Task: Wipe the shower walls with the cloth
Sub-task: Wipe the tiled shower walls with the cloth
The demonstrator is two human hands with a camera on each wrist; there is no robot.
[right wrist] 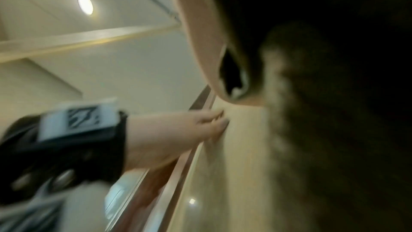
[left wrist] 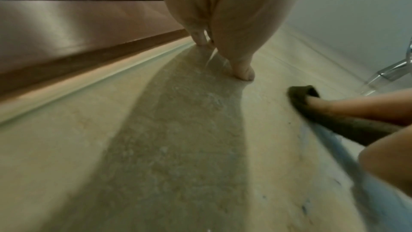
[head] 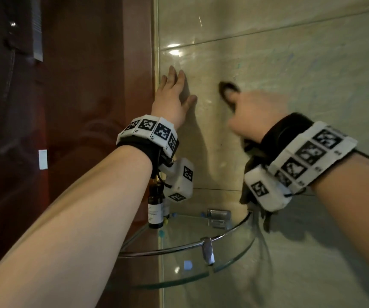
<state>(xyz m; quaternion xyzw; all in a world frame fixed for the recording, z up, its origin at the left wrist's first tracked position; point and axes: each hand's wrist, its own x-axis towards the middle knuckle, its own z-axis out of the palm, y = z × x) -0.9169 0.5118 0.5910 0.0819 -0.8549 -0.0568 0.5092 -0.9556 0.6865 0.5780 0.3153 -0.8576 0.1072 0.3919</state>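
I'm pressing the dark terry cloth (head: 229,91) under my right hand (head: 259,114) mid-frame, left hand (head: 172,101) flat on the beige tiled shower wall (head: 290,63); most seems unwiped.

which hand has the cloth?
The right hand, pressing the dark cloth against the tile wall. The left hand rests flat and bare.

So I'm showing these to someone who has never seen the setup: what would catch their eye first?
Probably the two bare hands on the beige tiled shower wall: the left hand rests flat with straight fingers near the corner, and the right hand presses a dark brownish cloth to the tile beside it. Next, the white wrist bands with black square markers, and below them a curved glass corner shelf holding a small dark bottle.
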